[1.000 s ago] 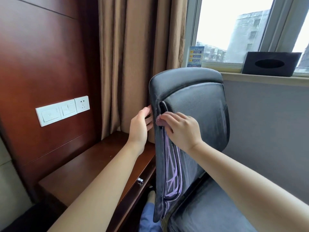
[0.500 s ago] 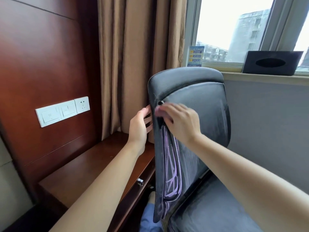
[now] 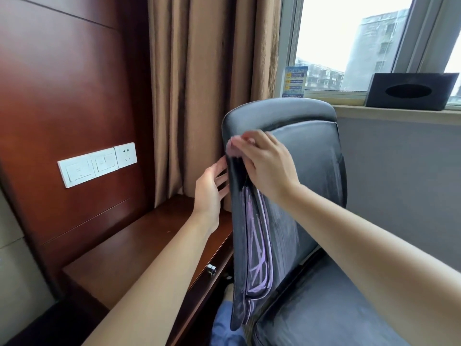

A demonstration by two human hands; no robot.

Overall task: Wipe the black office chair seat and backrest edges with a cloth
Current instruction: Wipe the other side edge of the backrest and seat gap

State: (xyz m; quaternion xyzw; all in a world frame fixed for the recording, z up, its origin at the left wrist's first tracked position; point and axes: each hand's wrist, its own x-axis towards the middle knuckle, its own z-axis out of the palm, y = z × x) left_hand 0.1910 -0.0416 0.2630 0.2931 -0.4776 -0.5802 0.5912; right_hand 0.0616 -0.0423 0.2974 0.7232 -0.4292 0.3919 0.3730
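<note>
Your right hand [image 3: 264,166] presses a pink cloth [image 3: 234,149], fingers curled over it, on the chair backrest [image 3: 309,171]'s left edge, which runs down toward you; your left hand [image 3: 209,188], fingers straight, braces behind

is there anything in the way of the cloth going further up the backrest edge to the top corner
Nothing visible does. The right hand presses the pink cloth on the backrest's side edge, just below the top corner, and the edge above it shows bare. The left hand touches the edge lower down, below the cloth.
</note>
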